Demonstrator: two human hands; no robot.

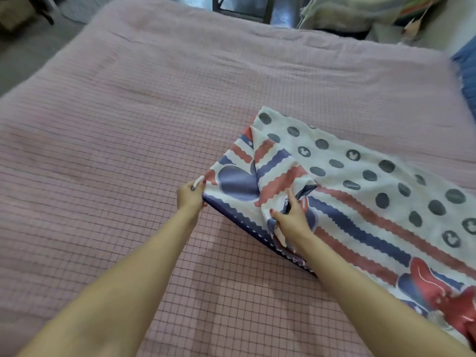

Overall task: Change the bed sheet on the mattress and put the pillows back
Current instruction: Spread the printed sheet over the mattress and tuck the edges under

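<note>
A pink quilted mattress cover [128, 150] with a fine grid pattern spreads over the whole bed. On its right half lies a folded bed sheet [360, 181], white with grey dots, red and blue wavy stripes and cartoon prints. My left hand [190, 195] pinches the sheet's near-left corner between curled fingers. My right hand [292, 217] grips a bunched fold of the same sheet a little to the right, near its front edge. The top layer is lifted and creased between my two hands. No pillows lie on the bed.
Beyond the bed's far edge are a dark frame [242, 9] and a heap of pale and striped bedding [360, 11] at the top right. A blue cloth [467, 76] lies by the right edge. Grey floor [31, 47] shows at the top left.
</note>
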